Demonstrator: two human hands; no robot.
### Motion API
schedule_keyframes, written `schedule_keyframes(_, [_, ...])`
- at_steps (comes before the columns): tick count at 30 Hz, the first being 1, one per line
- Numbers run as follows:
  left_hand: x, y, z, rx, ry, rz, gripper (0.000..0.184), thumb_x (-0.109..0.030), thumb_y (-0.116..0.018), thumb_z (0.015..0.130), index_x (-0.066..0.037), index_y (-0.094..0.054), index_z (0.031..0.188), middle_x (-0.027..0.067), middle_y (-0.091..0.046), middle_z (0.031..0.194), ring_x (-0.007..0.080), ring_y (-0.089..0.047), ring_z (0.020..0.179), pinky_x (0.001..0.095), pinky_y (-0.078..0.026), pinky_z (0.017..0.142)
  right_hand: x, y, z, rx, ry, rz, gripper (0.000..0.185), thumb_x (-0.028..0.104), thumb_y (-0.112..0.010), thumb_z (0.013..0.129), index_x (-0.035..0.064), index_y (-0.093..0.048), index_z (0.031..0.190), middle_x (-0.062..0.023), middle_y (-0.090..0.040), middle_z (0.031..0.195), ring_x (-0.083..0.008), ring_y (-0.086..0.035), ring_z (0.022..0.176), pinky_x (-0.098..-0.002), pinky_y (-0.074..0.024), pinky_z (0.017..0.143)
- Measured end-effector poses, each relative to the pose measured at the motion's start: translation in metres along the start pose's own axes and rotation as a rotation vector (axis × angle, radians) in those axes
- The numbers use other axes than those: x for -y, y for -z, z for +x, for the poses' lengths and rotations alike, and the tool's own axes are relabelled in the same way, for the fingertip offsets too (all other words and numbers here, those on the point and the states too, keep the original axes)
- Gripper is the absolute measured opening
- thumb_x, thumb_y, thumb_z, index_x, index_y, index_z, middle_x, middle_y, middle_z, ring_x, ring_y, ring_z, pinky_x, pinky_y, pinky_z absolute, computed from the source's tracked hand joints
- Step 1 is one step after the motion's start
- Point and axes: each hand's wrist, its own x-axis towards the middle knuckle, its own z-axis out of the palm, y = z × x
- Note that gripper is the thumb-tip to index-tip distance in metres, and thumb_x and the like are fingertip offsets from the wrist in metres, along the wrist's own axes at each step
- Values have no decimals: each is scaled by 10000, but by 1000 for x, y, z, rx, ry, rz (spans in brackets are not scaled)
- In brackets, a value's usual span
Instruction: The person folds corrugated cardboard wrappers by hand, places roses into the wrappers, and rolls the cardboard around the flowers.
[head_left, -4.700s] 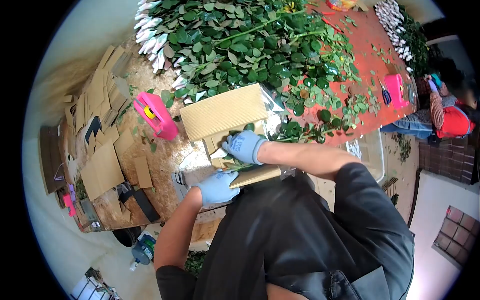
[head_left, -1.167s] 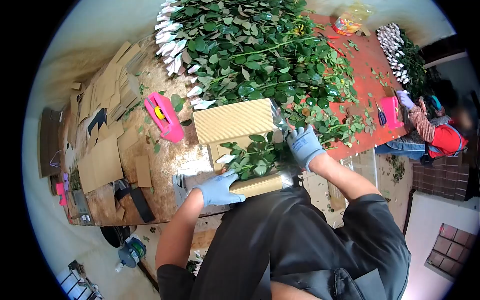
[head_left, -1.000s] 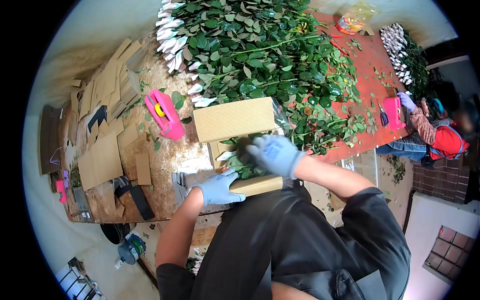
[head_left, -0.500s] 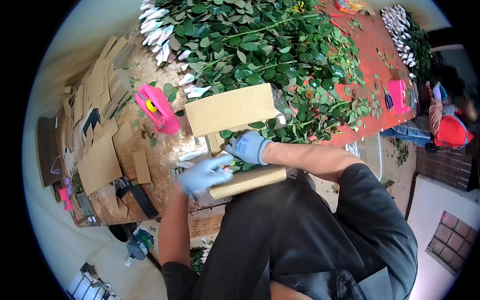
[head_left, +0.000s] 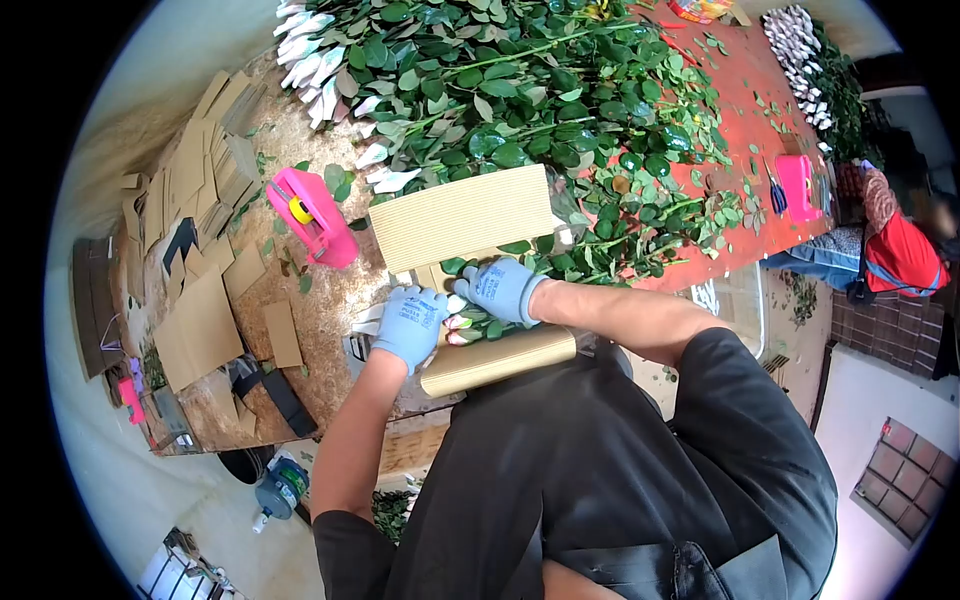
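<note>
Pink and white rosebuds (head_left: 459, 330) with green leaves lie between two flaps of ribbed cardboard (head_left: 460, 218), in front of my body. The near cardboard flap (head_left: 498, 362) lies folded close to my apron. My left hand (head_left: 412, 325), in a light blue glove, is at the bud end, its fingers curled; what they hold is hidden. My right hand (head_left: 497, 290), gloved alike, reaches in from the right, its fingers closed around a pale rosebud's top near the far flap. The fingertips of both hands are close together.
A pink tape dispenser (head_left: 318, 218) stands left of the cardboard. Cardboard pieces (head_left: 200, 330) cover the table's left side. A large pile of leafy roses (head_left: 500, 100) lies beyond. A second pink dispenser (head_left: 797, 188) and scissors (head_left: 776, 192) are at right, near another person (head_left: 895, 250).
My left hand, blurred earlier, has moved slightly up and now rests steady by the buds, uncovering more of them. My right hand has barely moved. The other person's arm has shifted.
</note>
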Motion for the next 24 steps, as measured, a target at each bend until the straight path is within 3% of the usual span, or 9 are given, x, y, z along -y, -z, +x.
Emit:
schedule_keyframes(5, [27,14,-20,69,9,12,204,-203,-599,874,-120,-696,1033,86,-717,1016,242,-676,1008,415,-493,822,0,-1,-2,-3,2,-11,352,149,-617,910,86,-565,1253,-181,-672,1097,-352,-714,976,-461,-559,765])
schedule_keyframes(7, [41,25,-27,497,325,134,268,-233,-605,876,-95,-699,1085,119,-716,1032,272,-682,995,423,-508,820,1,-4,-2,-19,-5,-14,344,158,-613,918,88,-570,1251,-177,-675,1100,-350,-713,979,-460,-559,761])
schedule_keyframes(9, [37,52,-36,438,327,26,303,-263,-601,892,-83,-690,1120,141,-710,1063,300,-680,994,437,-514,836,-2,-14,2,-112,26,3,290,190,-584,946,94,-594,1220,-157,-690,1076,-349,-719,955,-463,-559,751])
schedule_keyframes(11, [20,64,-39,390,315,-78,341,-293,-597,909,-71,-680,1154,164,-704,1093,328,-679,994,450,-520,853,4,-7,2,-53,20,8,311,171,-579,943,91,-578,1244,-156,-682,1075,-346,-716,939,-465,-557,747])
schedule_keyframes(13, [-2,59,-34,106,25,-415,372,-312,-563,965,-71,-656,1232,180,-686,1146,369,-667,1003,483,-516,906,6,-4,2,-4,-1,8,334,152,-573,940,88,-562,1268,-155,-674,1073,-343,-713,922,-467,-555,743])
schedule_keyframes(17, [-27,52,-29,78,-59,-405,424,-321,-533,999,-65,-618,1327,194,-660,1253,379,-651,1093,478,-503,967,8,-18,3,-97,39,-33,272,164,-542,957,93,-565,1218,-144,-684,1030,-336,-718,871,-466,-555,704])
schedule_keyframes(20, [-22,33,-26,205,-62,-554,418,-299,-527,1020,-69,-618,1358,180,-595,1416,367,-586,1271,438,-458,1083,8,-15,0,-143,57,-21,213,219,-545,970,83,-619,1116,-154,-708,1008,-350,-725,898,-471,-559,738])
schedule_keyframes(24, [-20,20,-22,131,-167,-670,353,-249,-567,1027,-42,-666,1296,186,-653,1326,374,-620,1225,446,-472,1062,5,-20,6,-125,64,-19,218,223,-545,971,83,-621,1119,-158,-710,1014,-354,-723,901,-472,-558,740])
